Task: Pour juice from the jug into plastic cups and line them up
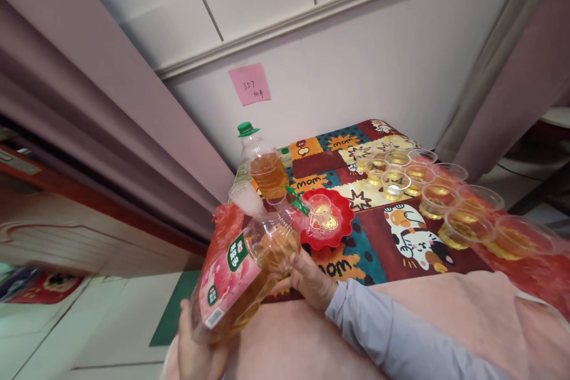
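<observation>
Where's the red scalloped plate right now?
Head view: the plate sits just right of centre on the patterned mat, beyond the right hand, between the tilted bottle and the rows of cups.

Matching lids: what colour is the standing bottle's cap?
The cap is green, clear in the head view.

The left hand (202, 353) holds the bottom of a big, tipped bottle (244, 273), and the right hand (314, 282) holds it higher up. Its top is near a clear cup (319, 206) on a red plate (329, 240). Many cups of yellow drink (439, 200) stand to the right.
</observation>
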`<control>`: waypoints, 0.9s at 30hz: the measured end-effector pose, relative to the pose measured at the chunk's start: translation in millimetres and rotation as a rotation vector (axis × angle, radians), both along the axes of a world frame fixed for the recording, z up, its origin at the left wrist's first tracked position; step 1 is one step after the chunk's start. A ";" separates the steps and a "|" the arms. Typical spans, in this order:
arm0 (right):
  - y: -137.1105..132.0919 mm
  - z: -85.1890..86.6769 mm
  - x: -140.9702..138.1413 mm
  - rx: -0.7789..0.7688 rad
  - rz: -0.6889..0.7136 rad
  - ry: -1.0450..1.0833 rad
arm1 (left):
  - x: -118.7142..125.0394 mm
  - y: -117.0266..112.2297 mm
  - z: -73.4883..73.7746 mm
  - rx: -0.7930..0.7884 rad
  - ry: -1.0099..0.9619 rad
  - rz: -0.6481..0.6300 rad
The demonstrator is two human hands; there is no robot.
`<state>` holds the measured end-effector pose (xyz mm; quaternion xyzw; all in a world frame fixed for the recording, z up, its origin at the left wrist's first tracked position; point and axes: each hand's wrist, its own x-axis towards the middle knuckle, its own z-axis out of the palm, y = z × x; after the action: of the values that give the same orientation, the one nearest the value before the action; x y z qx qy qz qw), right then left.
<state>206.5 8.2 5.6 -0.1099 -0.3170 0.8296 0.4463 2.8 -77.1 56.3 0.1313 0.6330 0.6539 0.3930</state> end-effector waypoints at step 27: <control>3.5 -10.5 -4.1 -0.010 0.000 0.038 | 10.3 1.5 46.1 0.061 -0.213 0.039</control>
<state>202.4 11.8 -4.9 -0.0966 -0.3043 0.8330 0.4519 13.2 -75.6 102.4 0.0607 0.5700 0.6907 0.4408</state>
